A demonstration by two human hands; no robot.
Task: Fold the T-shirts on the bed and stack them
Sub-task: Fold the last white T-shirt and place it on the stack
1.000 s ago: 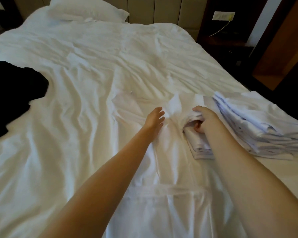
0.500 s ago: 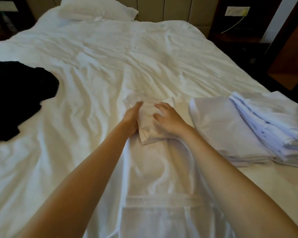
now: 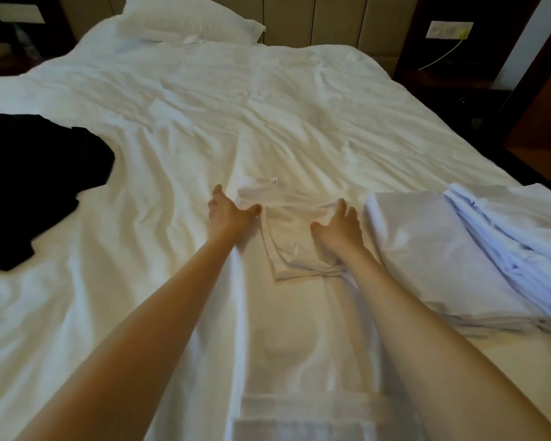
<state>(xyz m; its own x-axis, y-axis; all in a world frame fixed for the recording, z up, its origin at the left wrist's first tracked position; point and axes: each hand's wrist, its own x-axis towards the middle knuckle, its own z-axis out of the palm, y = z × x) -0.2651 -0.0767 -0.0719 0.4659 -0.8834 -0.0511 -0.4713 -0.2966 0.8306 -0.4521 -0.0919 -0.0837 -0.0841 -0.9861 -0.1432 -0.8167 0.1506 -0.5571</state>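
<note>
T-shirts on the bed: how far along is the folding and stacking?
Done: the stack of folded shirts lies at right. In hand: left hand and right hand touch a folded white T-shirt, not yet stacked. Left: the black garment heap at left looks unfolded.

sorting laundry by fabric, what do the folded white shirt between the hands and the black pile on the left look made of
Folded white shirt: thin, soft matte cloth, probably cotton; it creases and its layered edges lie limp. Black pile: soft matte cloth, crumpled in loose folds; too dark to tell the weave.
</note>
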